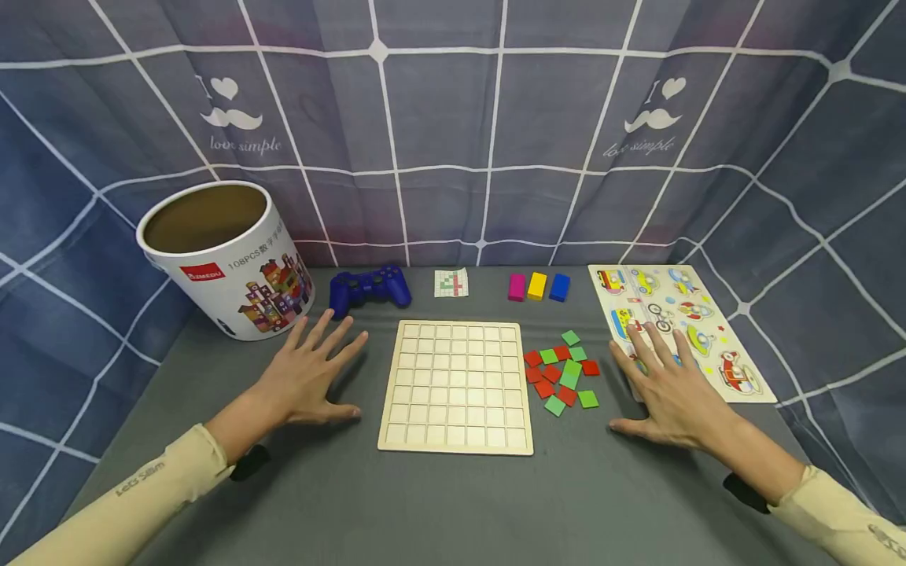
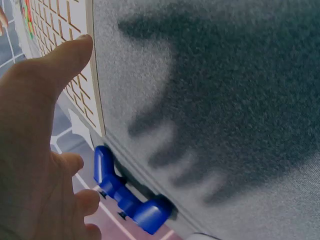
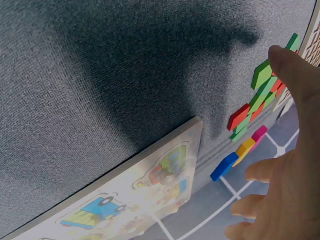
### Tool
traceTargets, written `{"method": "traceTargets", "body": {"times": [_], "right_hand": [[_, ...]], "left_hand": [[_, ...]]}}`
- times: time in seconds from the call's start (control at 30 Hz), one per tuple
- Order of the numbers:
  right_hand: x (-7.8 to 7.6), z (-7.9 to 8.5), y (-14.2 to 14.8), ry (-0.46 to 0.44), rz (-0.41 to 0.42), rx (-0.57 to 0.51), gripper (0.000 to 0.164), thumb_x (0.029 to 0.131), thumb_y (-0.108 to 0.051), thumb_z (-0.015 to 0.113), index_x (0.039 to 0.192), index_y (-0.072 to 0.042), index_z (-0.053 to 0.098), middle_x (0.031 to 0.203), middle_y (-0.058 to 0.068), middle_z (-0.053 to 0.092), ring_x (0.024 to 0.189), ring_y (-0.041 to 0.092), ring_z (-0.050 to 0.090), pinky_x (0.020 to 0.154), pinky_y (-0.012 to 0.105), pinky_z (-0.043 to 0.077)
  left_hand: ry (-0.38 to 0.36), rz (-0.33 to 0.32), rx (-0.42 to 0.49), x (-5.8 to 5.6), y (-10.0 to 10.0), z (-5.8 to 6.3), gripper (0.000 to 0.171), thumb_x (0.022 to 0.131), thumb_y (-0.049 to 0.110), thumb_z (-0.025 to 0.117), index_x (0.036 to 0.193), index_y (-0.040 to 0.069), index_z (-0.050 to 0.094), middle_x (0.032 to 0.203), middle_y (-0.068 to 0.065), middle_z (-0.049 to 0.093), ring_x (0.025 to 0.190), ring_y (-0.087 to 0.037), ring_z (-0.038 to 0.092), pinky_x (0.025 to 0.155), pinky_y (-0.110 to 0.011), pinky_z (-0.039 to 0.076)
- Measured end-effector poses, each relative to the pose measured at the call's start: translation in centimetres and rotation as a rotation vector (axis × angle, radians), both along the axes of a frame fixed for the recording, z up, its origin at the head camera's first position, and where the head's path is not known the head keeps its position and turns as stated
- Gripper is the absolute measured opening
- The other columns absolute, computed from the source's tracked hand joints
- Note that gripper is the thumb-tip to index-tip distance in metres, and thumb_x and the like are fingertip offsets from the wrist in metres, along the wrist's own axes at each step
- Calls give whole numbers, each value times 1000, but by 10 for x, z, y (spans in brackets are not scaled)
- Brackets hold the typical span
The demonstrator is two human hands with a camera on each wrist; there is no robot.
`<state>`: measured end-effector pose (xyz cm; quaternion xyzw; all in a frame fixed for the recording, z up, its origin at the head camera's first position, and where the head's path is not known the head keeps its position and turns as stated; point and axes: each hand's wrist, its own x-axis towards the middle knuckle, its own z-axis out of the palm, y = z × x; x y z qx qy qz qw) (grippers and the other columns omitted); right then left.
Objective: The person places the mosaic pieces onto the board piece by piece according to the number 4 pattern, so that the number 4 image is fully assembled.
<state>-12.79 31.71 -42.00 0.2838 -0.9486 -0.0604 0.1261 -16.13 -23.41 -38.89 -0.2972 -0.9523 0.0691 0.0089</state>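
Red and green tiles (image 1: 570,373) lie right of the wooden board (image 1: 456,387), none placed yet, with left hand (image 1: 307,385) and right hand (image 1: 665,397) spread, holding nothing.

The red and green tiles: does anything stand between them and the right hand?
Nothing visible does: in the head view, only bare grey tabletop shows between the right hand and the red and green tiles.

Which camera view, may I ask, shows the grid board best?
The head view: the grid board appears whole. The left wrist view cuts it off, the left hand partly covering it; the right wrist view catches a small part.
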Motion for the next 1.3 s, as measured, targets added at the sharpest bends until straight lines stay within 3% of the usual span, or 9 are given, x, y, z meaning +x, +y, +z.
{"method": "traceTargets", "body": {"times": [0.17,0.4,0.53,0.7,0.83,1.0,1.13,1.3], "right_hand": [[0,3,-3,-22,-17,7,117,67,-80,69,150,-2,42,153,34,32,146,50,15,112,69,1],[-8,9,-12,-109,-36,-12,111,72,-76,70,149,-1,44,155,31,31,144,51,23,112,68,15],[-22,12,-18,-166,-6,-137,89,80,-57,76,142,3,52,146,29,45,135,47,41,108,63,30],[-45,12,-26,-190,26,-307,50,87,-24,78,126,4,65,120,21,66,108,37,64,87,55,52],[-66,8,-33,-229,12,-369,38,86,-12,77,121,0,70,113,15,70,99,34,67,80,52,54],[-95,0,-47,-290,27,-359,34,84,-5,77,117,-4,73,110,12,70,91,30,67,70,45,54],[-111,0,-52,-329,45,-313,35,78,3,77,112,-6,76,110,11,71,92,29,67,69,43,53],[-119,0,-53,-377,46,-247,38,72,6,76,106,-10,78,107,8,71,91,25,66,72,44,54]], "left_hand": [[-7,-17,1,-5,3,-2,115,72,79,67,158,12,31,163,-21,19,149,-46,4,114,-66,4],[-67,-18,24,-5,4,-9,113,74,78,66,159,12,29,164,-21,16,149,-45,3,113,-68,5],[-142,-7,75,-5,5,-11,112,77,75,67,160,13,25,164,-19,15,149,-45,3,113,-69,6],[-284,10,207,-8,11,-14,114,77,61,78,162,14,19,164,-18,16,148,-48,6,110,-71,12],[-373,27,317,-11,15,-23,115,74,51,85,161,14,19,164,-17,20,147,-48,12,108,-72,17],[-473,29,413,-9,17,-33,118,72,45,89,162,16,17,165,-11,18,148,-46,11,110,-70,17],[-483,20,429,-7,21,-37,121,71,47,89,163,19,15,166,-8,16,149,-44,9,109,-72,15],[-531,43,432,-8,27,-36,116,72,44,89,162,21,21,167,-6,14,150,-41,6,111,-71,10]]}}
